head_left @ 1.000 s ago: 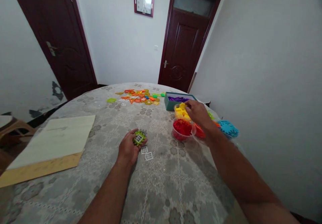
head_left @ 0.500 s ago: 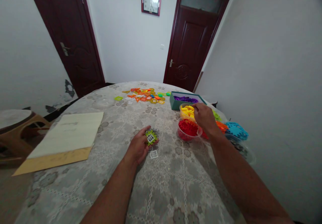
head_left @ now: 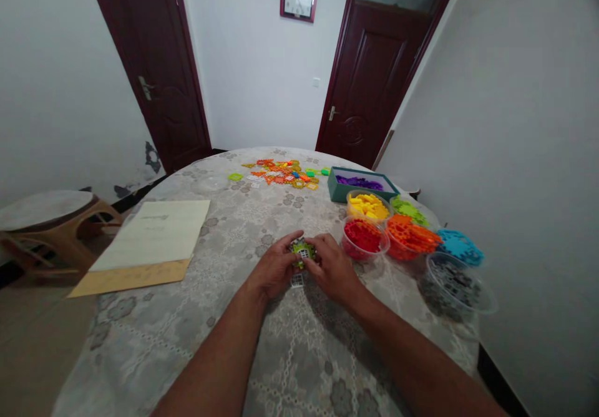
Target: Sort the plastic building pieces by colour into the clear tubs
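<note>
Swung back from the heaped yellow pieces [head_left: 368, 206], where its fingers were half a second ago, the right hand [head_left: 333, 269] has come to join the left hand [head_left: 275, 267] over the middle of the tabletop [head_left: 290, 354]. Between them sits the lime-green gear-edged block [head_left: 301, 262], a white window panel [head_left: 304, 252] showing on its facing side; whether that panel is fully seated cannot be told. The left hand's grip has stayed closed around the block, while the right hand's grip is now closed on its other side, thumb to the front. No yellow piece can be made out there, though the fingers cover too much to rule one out. As a judgement, the work has passed from reaching among the supplies to two-handed handling of this one block. Just below the hands, a loose white lattice panel [head_left: 297, 280] lies on the tabletop, partly hidden. With the forearm drawn in, the orange pieces [head_left: 410, 236] and grey pieces [head_left: 461, 279] are in plain view at the right, near the red pieces [head_left: 363, 235]. Behind the yellow heap, the teal box [head_left: 339, 191] holds purple pieces [head_left: 359, 183].
</note>
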Available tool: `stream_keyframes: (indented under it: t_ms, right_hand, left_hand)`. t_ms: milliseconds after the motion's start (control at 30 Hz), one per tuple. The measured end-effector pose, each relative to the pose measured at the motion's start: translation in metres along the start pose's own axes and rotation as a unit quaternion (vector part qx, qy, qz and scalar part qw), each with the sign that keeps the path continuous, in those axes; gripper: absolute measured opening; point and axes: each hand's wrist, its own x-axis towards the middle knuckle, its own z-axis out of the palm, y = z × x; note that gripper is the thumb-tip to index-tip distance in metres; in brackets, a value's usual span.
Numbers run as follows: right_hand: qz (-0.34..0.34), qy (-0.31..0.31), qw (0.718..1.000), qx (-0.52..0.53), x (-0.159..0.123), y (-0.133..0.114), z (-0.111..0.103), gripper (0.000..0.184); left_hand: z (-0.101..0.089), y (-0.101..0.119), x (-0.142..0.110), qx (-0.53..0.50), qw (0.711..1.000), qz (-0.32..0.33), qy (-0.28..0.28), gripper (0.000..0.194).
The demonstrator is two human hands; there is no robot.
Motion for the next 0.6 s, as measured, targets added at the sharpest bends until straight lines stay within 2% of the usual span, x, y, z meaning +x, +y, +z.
stream_keyframes:
  t_ms: [233, 433, 533, 600]
  right_hand:
    - [0.092, 0.024, 0.993, 0.07, -0.002, 0.003, -0.002, 0.023]
    - [0.104, 0.018, 0.992, 0.066, 0.001, 0.004, -0.006, 0.043]
    - [0.11, -0.003, 0.99, 0.088, 0.004, 0.004, -0.016, 0.039]
    - [0.118, 0.004, 0.987, 0.107, 0.007, 0.004, -0.031, 0.035]
  left_hand:
    - [0.002, 0.003, 0.002, -0.003, 1.0, -0.017, 0.022, 0.063]
    - [-0.001, 0.003, 0.006, 0.0, 0.999, -0.016, 0.042, 0.059]
    - [0.0, 0.005, 0.006, 0.01, 0.999, -0.015, 0.048, 0.059]
    - [0.002, 0.006, 0.005, 0.012, 0.998, -0.009, 0.063, 0.058]
